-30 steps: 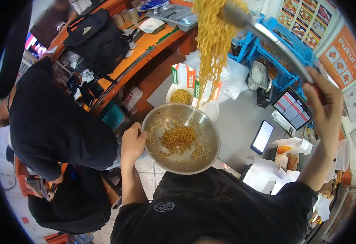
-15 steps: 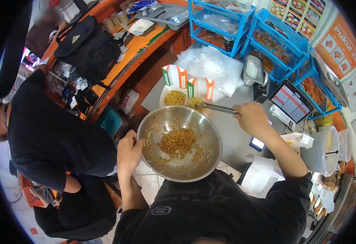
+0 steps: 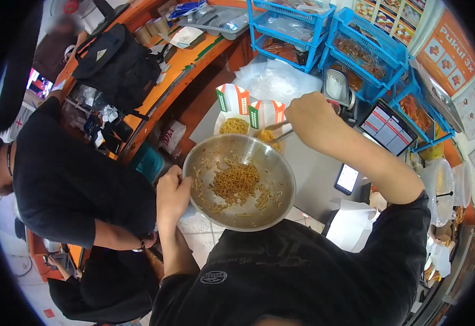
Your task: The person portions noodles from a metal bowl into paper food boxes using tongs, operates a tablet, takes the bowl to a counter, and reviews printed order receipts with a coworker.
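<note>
My left hand (image 3: 173, 191) grips the left rim of a metal mixing bowl (image 3: 281, 185), its thumb over the edge. Brown seasoned noodles (image 3: 235, 183) lie heaped in the bowl, with loose strands on its walls. My right hand (image 3: 312, 120) is closed around metal tongs (image 3: 282, 129) just beyond the bowl. The tongs' tips reach noodles (image 3: 268, 137) at the right paper food box (image 3: 268, 113); whether they still pinch any I cannot tell. Beside it, the left paper food box (image 3: 233, 99) holds yellowish noodles (image 3: 234, 126).
Clear plastic bags (image 3: 278, 81) lie behind the boxes. Blue basket racks (image 3: 357, 54), a tablet (image 3: 388, 130) and a phone (image 3: 346, 179) are to the right. A co-worker in a black shirt (image 3: 80, 174) stands close on my left, near an orange counter (image 3: 194, 57) with a black bag (image 3: 118, 68).
My right hand has moved left and away from me, tilting the tongs more steeply down at the right box. The bowl has shifted slightly away from me. The co-worker's arm has moved.
</note>
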### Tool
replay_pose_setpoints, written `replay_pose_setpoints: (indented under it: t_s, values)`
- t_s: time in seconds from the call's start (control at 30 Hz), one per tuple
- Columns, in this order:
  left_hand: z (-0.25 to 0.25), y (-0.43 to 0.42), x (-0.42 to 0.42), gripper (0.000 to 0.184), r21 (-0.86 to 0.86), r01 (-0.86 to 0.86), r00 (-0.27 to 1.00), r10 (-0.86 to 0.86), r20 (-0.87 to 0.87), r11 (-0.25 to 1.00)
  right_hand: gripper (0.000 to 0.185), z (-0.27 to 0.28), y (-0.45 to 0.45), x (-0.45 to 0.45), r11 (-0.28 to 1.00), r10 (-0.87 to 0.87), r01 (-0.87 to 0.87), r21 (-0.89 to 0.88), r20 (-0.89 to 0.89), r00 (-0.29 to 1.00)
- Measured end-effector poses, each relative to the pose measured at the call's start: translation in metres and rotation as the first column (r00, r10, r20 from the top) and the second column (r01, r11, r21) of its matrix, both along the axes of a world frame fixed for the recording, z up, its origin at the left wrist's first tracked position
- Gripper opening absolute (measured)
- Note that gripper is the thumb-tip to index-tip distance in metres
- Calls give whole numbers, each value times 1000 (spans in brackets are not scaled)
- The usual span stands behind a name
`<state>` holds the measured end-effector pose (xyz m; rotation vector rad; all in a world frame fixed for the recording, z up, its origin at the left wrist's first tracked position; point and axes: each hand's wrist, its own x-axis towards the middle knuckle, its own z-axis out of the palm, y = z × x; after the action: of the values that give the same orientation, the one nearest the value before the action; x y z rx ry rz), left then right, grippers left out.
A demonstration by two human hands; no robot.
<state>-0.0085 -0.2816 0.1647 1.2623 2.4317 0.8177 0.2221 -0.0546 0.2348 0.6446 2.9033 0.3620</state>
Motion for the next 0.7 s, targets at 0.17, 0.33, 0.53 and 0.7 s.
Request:
replay_pose_setpoints:
  t_s: [0.17, 0.33, 0.53, 0.7]
  values:
    - [4, 5, 0, 20, 22, 27, 999, -26, -32, 999, 10, 32, -17, 44, 993, 94, -67, 96, -313, 945]
    - [9, 8, -3, 20, 36, 63, 998, -62, -18, 997, 22, 2, -45, 50, 999, -12, 8, -32, -117, 993]
    - [10, 8, -4, 21, 43, 68, 998, -68, -17, 997, 21, -52, -48, 46, 997, 38, -30, 74, -110, 993]
    - [3, 7, -7, 21, 51, 45, 999, -44, -15, 998, 17, -48, -34, 62, 986, -87, 120, 117, -255, 963]
